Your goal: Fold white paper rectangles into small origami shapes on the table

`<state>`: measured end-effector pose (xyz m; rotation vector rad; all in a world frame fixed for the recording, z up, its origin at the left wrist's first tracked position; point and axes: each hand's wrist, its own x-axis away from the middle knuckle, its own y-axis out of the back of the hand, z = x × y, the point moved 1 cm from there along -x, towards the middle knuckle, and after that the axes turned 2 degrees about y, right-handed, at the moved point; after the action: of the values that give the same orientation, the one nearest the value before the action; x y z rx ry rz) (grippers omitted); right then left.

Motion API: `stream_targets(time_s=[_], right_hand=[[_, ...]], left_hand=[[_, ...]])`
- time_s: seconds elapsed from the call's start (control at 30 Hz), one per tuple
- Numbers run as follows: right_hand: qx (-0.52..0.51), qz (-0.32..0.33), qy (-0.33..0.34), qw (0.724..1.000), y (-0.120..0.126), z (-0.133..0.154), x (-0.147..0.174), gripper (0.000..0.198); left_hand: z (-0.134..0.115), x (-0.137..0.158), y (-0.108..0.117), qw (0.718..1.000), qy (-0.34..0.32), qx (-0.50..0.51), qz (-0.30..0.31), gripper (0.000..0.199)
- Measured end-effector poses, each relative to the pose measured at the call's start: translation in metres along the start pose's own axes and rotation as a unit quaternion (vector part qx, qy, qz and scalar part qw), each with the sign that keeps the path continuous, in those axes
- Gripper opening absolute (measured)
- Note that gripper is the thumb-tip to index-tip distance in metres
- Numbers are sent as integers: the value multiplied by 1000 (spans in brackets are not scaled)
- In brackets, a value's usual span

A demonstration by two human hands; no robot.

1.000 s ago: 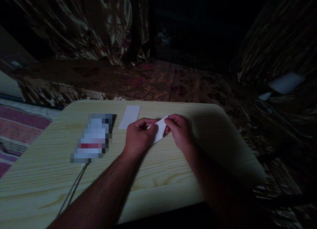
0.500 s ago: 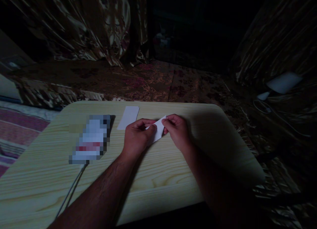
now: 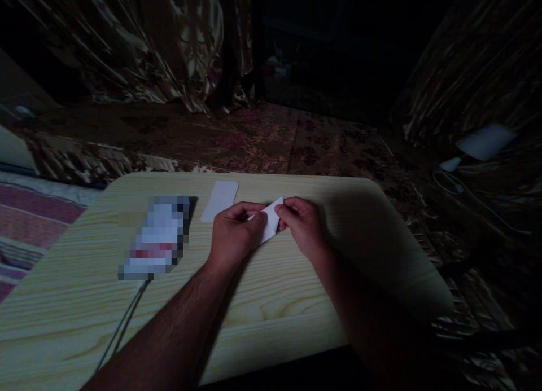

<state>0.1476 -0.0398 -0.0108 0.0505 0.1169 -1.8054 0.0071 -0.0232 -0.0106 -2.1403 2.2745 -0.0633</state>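
A small piece of white paper [image 3: 270,226], with a slanted edge and a pointed top corner that look folded, is held between both hands above the wooden table [image 3: 271,301]. My left hand [image 3: 234,231] is closed on its left side, thumb lying on the face of the paper. At the upper right edge, my right hand [image 3: 301,220] pinches the paper with thumb and fingers. The fingers behind the paper are partly hidden. Just behind my left hand, a flat white stack of paper slips [image 3: 220,200] lies on the table.
A pixelated device, seemingly a phone [image 3: 156,236], lies on the left with a white cable [image 3: 121,326] running to the near edge. Beyond the table are a patterned cloth-covered ledge [image 3: 254,137] and curtains [image 3: 186,41]. A white lamp [image 3: 485,141] stands at the far right.
My right thumb has shifted very slightly left along the paper's edge. Both hands keep hold of the paper, and everything else stays in place.
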Motion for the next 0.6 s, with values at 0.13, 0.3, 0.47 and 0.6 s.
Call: stream_targets(time_s=[0.13, 0.3, 0.47, 0.6], right_hand=[[-8, 27, -4, 1000, 3, -1, 0, 20], [-22, 3, 2, 1000, 2, -2, -1, 18], [-27, -17, 8, 999, 2, -3, -2, 17], [-41, -29, 19, 999, 3, -5, -3, 17]], left_hand=[[0, 0, 0, 1000, 3, 9, 5, 26], [1, 0, -1, 1000, -4, 3, 12, 25], [1, 0, 0, 1000, -3, -1, 21, 28], [0, 1, -1, 1000, 1, 8, 26, 28]])
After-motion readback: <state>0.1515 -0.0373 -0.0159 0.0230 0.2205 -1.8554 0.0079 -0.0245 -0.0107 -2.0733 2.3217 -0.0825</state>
